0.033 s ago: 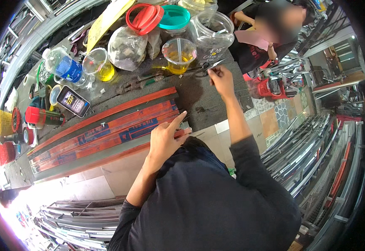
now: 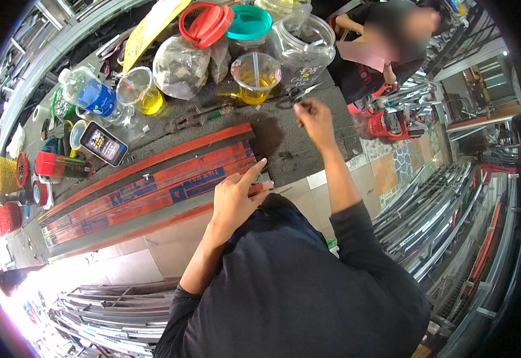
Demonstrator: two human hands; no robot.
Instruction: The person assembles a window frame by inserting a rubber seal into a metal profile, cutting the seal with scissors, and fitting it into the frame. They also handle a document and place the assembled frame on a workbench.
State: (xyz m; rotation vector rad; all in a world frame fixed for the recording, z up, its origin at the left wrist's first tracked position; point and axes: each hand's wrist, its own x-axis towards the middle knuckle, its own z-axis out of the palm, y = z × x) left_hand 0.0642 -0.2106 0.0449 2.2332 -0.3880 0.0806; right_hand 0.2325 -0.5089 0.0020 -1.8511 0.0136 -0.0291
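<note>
The dark workbench [image 2: 308, 149] stands over a tiled floor, with stacked metal profiles alongside. The left hand [image 2: 233, 200] rests flat, index finger extended, on the near end of long red-and-blue strips [image 2: 153, 188]. The right hand [image 2: 315, 119] pinches together on something too thin to identify (scissors [image 2: 293, 95] lie just beyond it). A yellow drink cup [image 2: 256, 77] and a clear jar [image 2: 303, 45] stand farther back.

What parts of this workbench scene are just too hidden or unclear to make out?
Head view only:
- What the right hand pinches: too small to tell.
- Near edge of the red and grey strips: partly hidden by the left hand and the person's dark top.
- Contents of the clear plastic bag: blurred by crinkles.
- Baskets at the left rim: bent and cut off by the fisheye edge.
</note>
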